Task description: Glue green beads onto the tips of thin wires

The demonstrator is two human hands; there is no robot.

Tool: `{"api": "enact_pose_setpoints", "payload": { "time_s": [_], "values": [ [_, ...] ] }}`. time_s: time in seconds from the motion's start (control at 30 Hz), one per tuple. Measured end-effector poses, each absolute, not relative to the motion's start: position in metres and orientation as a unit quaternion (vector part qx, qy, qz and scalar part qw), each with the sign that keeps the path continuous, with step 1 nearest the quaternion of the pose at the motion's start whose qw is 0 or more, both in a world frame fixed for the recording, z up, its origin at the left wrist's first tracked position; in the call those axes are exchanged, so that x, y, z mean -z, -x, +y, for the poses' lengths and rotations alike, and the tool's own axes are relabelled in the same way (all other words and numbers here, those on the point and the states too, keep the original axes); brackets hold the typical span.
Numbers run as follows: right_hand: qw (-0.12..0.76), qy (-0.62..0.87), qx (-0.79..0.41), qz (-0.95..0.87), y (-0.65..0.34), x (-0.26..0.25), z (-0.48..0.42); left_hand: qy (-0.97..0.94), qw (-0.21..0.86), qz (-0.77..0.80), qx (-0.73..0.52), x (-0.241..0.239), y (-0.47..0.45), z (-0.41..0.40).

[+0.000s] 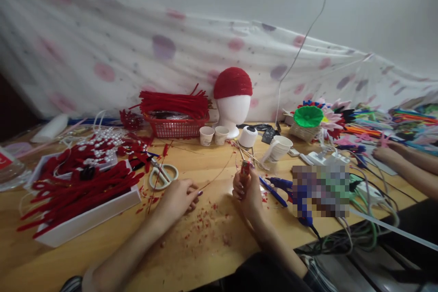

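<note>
My left hand rests low over the table with its fingertips pinched together. A thin dark strand runs from those fingertips up toward the right; whether it is thread or wire I cannot tell. Upright in my right hand is a red lighter, wrapped by the fingers with the thumb near its top. No flame can be made out. White-handled scissors lie beyond my left hand. Red scraps are scattered on the tabletop between my forearms.
A white box of red fuzzy stems stands left. Behind are a red basket, a foam head with red wrapping, paper cups and a thread spool. Blue glue guns and cables crowd the right, near another person's hands.
</note>
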State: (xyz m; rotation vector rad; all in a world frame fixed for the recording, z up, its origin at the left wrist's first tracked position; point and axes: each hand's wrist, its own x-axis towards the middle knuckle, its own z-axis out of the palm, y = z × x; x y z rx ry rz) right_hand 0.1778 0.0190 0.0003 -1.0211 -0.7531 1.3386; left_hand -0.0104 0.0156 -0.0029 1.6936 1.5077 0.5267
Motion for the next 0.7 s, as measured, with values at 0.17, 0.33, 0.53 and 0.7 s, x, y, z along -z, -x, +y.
{"api": "enact_pose_setpoints", "payload": {
  "time_s": [0.17,0.33,0.53,0.7],
  "values": [
    [0.589,0.447,-0.56,-0.374,-0.176,0.006,0.017,-0.677,0.322,0.625,-0.216,-0.002,0.013,0.016],
    [0.504,0.486,-0.596,-0.392,-0.172,0.009,0.018,-0.687,0.3,0.629,-0.207,-0.003,0.01,0.016],
    [0.485,0.504,-0.602,-0.385,-0.174,0.011,0.021,-0.731,0.202,0.626,-0.182,-0.004,0.014,0.015],
    [0.49,0.523,-0.565,-0.41,-0.174,0.011,0.019,-0.761,0.173,0.608,-0.144,0.0,0.017,0.015]
  ]
}}
